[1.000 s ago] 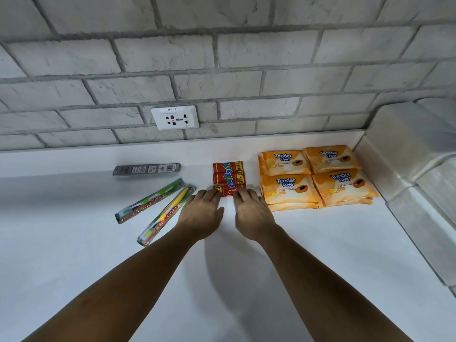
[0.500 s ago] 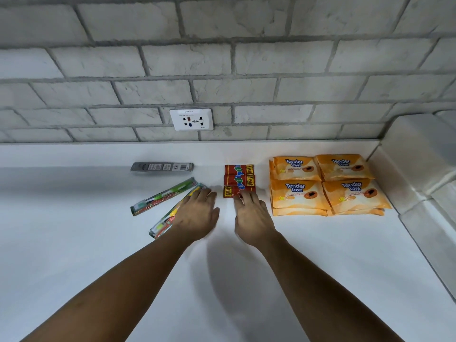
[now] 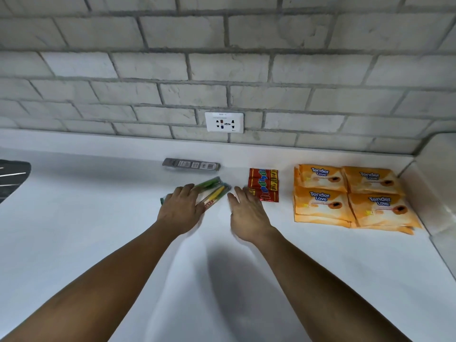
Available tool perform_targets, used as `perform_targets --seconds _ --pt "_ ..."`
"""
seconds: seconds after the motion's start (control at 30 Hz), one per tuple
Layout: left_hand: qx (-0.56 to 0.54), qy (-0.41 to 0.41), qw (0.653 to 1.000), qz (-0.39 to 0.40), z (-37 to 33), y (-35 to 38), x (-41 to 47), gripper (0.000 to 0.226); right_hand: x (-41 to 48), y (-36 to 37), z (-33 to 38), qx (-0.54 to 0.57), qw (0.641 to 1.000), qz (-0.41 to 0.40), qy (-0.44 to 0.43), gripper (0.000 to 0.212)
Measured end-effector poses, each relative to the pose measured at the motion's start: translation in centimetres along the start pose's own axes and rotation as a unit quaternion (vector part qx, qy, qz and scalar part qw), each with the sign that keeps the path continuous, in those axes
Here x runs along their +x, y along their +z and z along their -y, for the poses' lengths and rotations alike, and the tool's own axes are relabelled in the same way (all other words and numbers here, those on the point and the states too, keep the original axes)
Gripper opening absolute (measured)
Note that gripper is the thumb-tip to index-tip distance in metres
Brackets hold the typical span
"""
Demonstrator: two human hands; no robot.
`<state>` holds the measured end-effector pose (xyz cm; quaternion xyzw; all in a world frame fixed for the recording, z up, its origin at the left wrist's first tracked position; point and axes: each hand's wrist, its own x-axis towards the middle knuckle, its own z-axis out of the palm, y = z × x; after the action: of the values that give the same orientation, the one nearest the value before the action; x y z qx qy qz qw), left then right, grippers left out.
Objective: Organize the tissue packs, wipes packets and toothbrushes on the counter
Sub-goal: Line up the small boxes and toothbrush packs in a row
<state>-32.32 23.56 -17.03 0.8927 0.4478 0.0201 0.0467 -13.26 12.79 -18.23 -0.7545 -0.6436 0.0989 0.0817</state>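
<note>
Two packaged toothbrushes, one green (image 3: 208,182) and one yellow (image 3: 217,193), lie side by side on the white counter (image 3: 98,218). My left hand (image 3: 181,209) lies flat on top of them with straight fingers. A third toothbrush in a grey pack (image 3: 191,164) lies near the wall. My right hand (image 3: 248,213) hovers open just left of the red tissue packs (image 3: 264,185), fingertips near their lower left corner. Orange wipes packets (image 3: 350,196) sit stacked in a two-by-two block at the right.
A brick wall with a white power socket (image 3: 224,122) rises behind the counter. A raised white ledge (image 3: 434,174) closes off the right side. A dark ribbed object (image 3: 12,176) shows at the left edge.
My left hand moved left from the red tissue packs onto the two toothbrushes, which now lie together. My right hand drew back slightly from the tissue packs.
</note>
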Motion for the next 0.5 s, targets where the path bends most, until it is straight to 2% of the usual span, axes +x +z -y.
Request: perform_targets --seconds 0.23,0.4,0.5 --pt "0.001 0.061 0.997 0.057 3.5 1.1 0.5 0.066 3.2 2.4 3.6 0.014 0.998 0.048 0.024 0.068" --pt "0.015 0.106 0.992 0.064 6.4 1.7 1.3 0.056 5.1 3.6 6.3 0.018 0.998 0.039 0.056 0.071" --pt "0.024 0.123 0.990 0.057 8.3 1.6 1.6 0.050 5.9 3.9 7.9 0.007 0.998 0.013 0.065 0.061"
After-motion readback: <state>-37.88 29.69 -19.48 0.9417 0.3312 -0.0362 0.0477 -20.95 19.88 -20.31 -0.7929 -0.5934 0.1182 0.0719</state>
